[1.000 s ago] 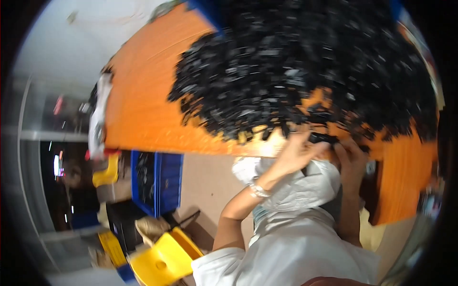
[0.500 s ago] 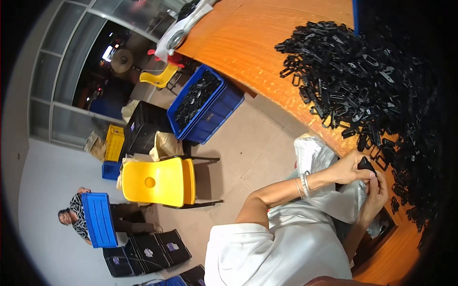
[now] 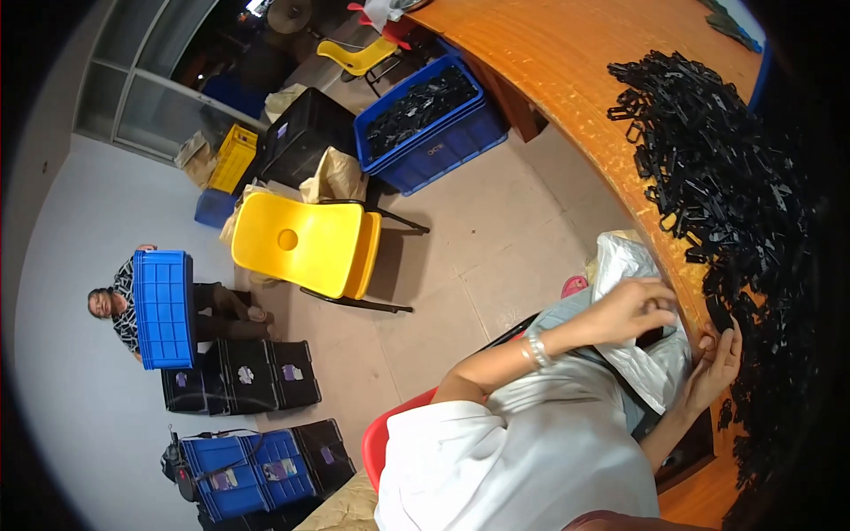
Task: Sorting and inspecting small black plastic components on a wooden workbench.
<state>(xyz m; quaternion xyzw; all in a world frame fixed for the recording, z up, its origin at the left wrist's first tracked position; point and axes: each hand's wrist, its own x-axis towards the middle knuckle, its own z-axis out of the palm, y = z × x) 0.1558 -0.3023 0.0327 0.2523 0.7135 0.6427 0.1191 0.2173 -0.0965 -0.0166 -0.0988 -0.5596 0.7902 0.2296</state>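
Note:
My left hand [image 3: 633, 311], with bracelets [image 3: 535, 349] at its wrist, is above a white plastic bag [image 3: 653, 376] by my lap. Its fingers are loosely bent and apart, and I see nothing held in them. A dark patch shows just below that hand; I cannot tell what it is. At the table's edge my right hand [image 3: 715, 367] is closed on a small, smooth black plastic piece [image 3: 719, 312], pinched at its lower end. Beside it on the wooden table [image 3: 522, 57] spreads a large heap of black plastic parts [image 3: 717, 168], many with slots or open frames.
A blue crate [image 3: 443, 146] of black parts stands on the floor near the table. Stacked yellow chairs [image 3: 301, 243] are left of me. Farther left, a person [image 3: 124, 305] holds a blue crate [image 3: 164, 310] beside black crates [image 3: 252, 376]. More blue crates [image 3: 257, 473] are at lower left.
My left hand has come away from the black piece, moving left over the plastic bag. My right hand still holds a black piece, slightly lower in view. The whole view has turned.

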